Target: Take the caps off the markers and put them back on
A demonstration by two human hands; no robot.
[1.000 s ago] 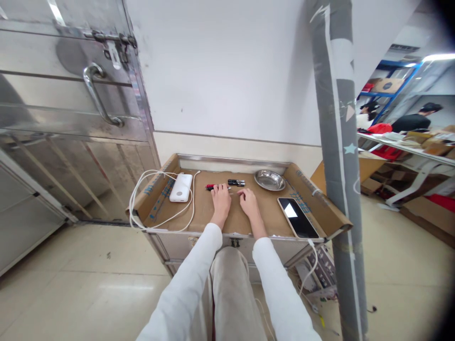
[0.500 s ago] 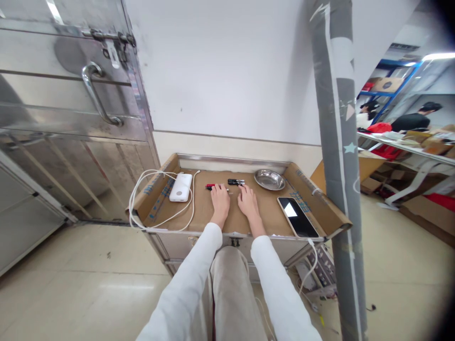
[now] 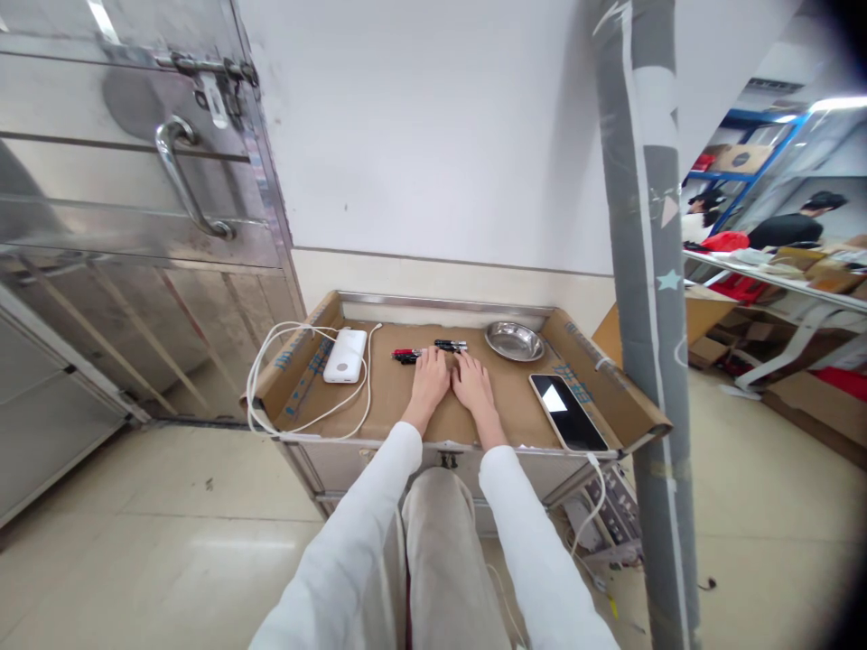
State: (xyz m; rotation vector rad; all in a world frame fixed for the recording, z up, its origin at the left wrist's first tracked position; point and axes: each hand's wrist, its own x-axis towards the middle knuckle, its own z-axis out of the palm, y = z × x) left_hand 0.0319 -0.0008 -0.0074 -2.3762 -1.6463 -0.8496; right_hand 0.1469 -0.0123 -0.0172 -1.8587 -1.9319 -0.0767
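1. Red and black pens (image 3: pixel 405 353) lie mid-worktop (image 3: pixel 389 402), nearer back edge.
2. Left hand (image 3: pixel 431 379), right hand (image 3: pixel 472 379) side by side at pens; finger closure: cannot tell.
3. Light fingertip pressure should limit rolling.

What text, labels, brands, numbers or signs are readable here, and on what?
None readable.
Cardboard lining: blue printing, too blurred to read.
White device: grey round mark, no readable text.
Shelf box: dark round mark, unreadable.
Pens: any lettering too small.
Phone: no legible screen text.
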